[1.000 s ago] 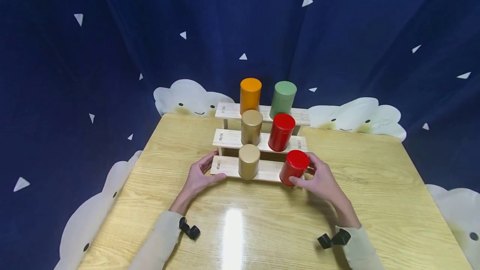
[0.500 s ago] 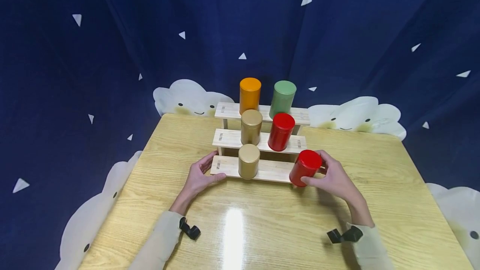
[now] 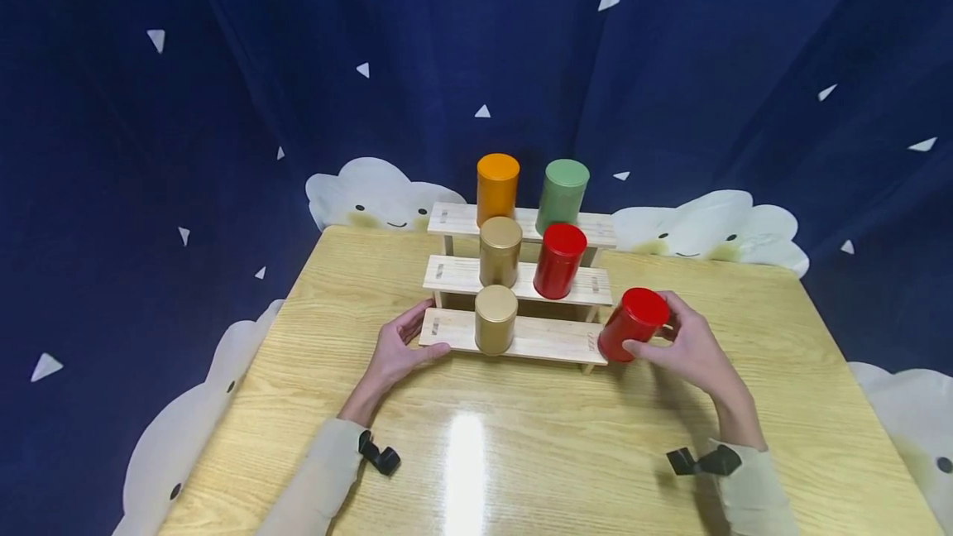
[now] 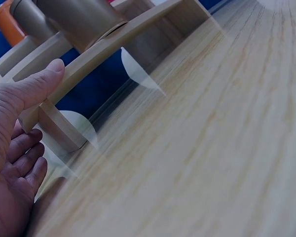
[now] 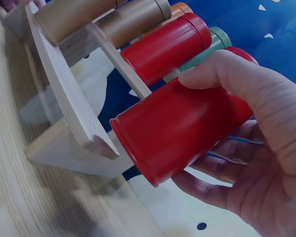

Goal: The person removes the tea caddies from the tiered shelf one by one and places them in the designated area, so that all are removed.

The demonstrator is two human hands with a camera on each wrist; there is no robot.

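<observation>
My right hand (image 3: pixel 688 346) grips a red lidded canister (image 5: pixel 182 123), thumb on one side and fingers round the other. That canister is tilted and held just off the right end of the lowest step of a three-step wooden rack (image 3: pixel 551 339). At the rack's left end my left hand (image 3: pixel 397 351) holds the lowest step; in the left wrist view its thumb (image 4: pixel 49 74) lies along the front edge and its fingers curl below. A pale gold canister (image 3: pixel 495 321) stands on this step.
On the middle step stand a darker gold canister (image 3: pixel 500 253) and another red canister (image 3: pixel 558 263). The top step bears an orange canister (image 3: pixel 496 189) and a green canister (image 3: pixel 562 197). A dark blue curtain (image 3: pixel 476 40) with white clouds hangs behind the wooden table (image 3: pixel 566 453).
My right hand has carried the red canister rightward, from over the lowest step to beyond its right end. The left hand and the rack stay where they were.
</observation>
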